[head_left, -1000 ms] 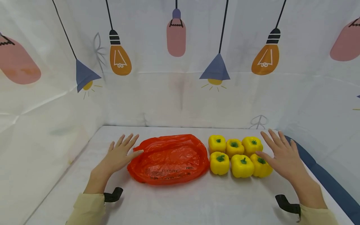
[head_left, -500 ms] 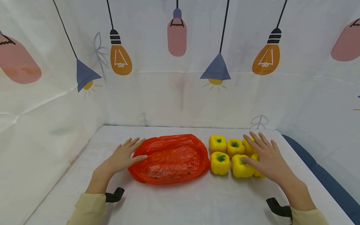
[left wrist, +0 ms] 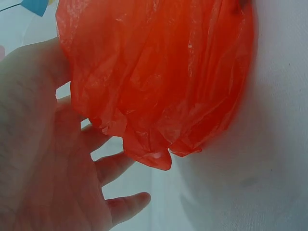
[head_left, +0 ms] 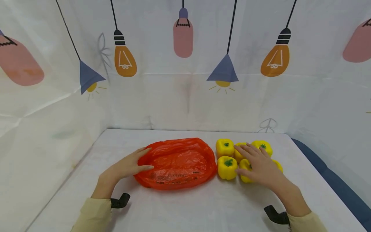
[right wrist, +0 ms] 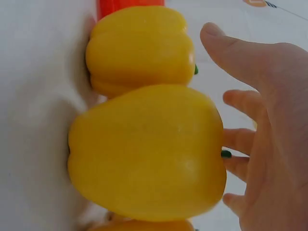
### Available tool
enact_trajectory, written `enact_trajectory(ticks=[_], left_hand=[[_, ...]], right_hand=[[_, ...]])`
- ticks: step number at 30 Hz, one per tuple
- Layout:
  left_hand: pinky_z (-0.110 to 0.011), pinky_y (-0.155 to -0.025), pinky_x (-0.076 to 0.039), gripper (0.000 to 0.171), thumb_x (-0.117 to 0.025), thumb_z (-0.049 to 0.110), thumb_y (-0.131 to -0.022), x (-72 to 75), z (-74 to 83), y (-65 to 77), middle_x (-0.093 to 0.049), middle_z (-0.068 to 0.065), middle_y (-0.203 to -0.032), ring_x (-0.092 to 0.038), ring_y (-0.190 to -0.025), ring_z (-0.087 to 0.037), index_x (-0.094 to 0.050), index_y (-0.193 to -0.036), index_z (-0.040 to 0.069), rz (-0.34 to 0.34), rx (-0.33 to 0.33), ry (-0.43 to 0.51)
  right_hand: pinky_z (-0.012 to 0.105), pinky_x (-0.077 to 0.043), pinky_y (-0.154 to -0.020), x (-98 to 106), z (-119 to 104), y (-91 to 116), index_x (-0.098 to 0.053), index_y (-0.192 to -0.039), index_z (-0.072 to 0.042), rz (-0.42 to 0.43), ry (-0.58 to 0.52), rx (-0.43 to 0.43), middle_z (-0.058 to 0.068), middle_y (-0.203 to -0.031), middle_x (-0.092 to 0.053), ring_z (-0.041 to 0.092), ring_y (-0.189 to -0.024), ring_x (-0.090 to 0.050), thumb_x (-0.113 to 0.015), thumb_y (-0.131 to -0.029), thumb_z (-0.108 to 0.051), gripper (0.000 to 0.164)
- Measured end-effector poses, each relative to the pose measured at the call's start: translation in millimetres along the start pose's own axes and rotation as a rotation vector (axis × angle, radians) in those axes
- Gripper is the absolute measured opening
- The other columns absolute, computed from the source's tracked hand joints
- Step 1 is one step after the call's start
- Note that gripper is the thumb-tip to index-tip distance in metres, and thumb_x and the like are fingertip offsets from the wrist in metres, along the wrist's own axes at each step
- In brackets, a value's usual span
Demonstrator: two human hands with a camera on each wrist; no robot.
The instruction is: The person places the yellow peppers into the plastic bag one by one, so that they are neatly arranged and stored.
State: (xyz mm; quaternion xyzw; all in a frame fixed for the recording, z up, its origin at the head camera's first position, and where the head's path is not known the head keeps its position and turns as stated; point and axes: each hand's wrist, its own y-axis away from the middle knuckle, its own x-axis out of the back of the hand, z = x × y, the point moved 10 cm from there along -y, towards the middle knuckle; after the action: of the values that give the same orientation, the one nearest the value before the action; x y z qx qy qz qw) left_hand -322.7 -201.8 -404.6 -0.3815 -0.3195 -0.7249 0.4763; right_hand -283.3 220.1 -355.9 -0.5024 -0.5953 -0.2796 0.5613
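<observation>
Holds the left hand (head_left: 127, 166) open at the left end of a crumpled red plastic bag (head_left: 181, 164), with loosely extended fingers near its far left part and the thumb pointing in over the film. Reaches partly behind the red film with thumb and fingers in the left wrist view; cannot tell any firm contact there. Holds the right hand (head_left: 262, 166) open as well, fingers spread loosely above a group of yellow bell peppers (head_left: 227, 170). Leaves a gap between palm and nearest pepper in the right wrist view, with fingertips partly hidden past its stem (right wrist: 226, 154) side; cannot tell any touch at the tips. Has the bag lying between the two hands on a white counter (head_left: 185, 212), with dark print along the side toward the wrists, just beside the leftmost peppers. Has six peppers upright under and around the right hand, in two rows of three, green stems uppermost. Covers parts of the middle peppers and much of the front right one with the right hand. Wears beige sleeves (head_left: 92, 214) and black wrist mounts (head_left: 120, 201) behind both hands. Faces a pale backdrop (head_left: 162, 103) with printed lamps (head_left: 222, 71) beyond the hands, and a dark blue shape (head_left: 327, 177) to the right of the right hand, past the counter's edge.
</observation>
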Motion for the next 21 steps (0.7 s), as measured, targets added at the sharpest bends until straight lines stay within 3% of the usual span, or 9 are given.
enact_trajectory(ticks=[9,14,21], left_hand=[[-0.064,-0.116,-0.03,0.094,-0.066,0.056,-0.087,-5.1,-1.5,-4.4,-0.029,-0.017,-0.162,-0.029,-0.148,-0.042,-0.026,-0.158,0.009,-0.001,-0.003,-0.001],[-0.064,-0.117,-0.029,0.094,-0.068,0.053,-0.087,-6.9,-0.4,-6.2,-0.028,-0.018,-0.163,-0.028,-0.148,-0.042,-0.024,-0.158,0.008,-0.005,-0.008,0.006],[-0.064,-0.117,-0.028,0.094,-0.069,0.05,-0.088,-10.1,-1.0,-6.6,-0.026,-0.018,-0.163,-0.027,-0.149,-0.042,-0.022,-0.159,0.009,-0.015,0.006,-0.005]], right_hand=[[0.066,-0.025,-0.117,-11,-20,-7,-0.052,-0.145,-0.025,-0.032,0.015,0.039,0.007,-0.145,-0.054,0.034,-0.137,-0.046,-0.076,-0.08,-0.053,0.075],[0.063,-0.041,-0.108,-14,-29,-9,-0.056,-0.14,-0.028,-0.042,0.02,0.037,0.006,-0.139,-0.06,0.036,-0.129,-0.054,-0.078,-0.078,-0.051,0.07],[0.059,-0.047,-0.103,-21,-32,-11,-0.055,-0.141,-0.03,-0.111,0.013,0.001,0.007,-0.138,-0.059,0.032,-0.123,-0.056,-0.079,-0.079,-0.046,0.069]])
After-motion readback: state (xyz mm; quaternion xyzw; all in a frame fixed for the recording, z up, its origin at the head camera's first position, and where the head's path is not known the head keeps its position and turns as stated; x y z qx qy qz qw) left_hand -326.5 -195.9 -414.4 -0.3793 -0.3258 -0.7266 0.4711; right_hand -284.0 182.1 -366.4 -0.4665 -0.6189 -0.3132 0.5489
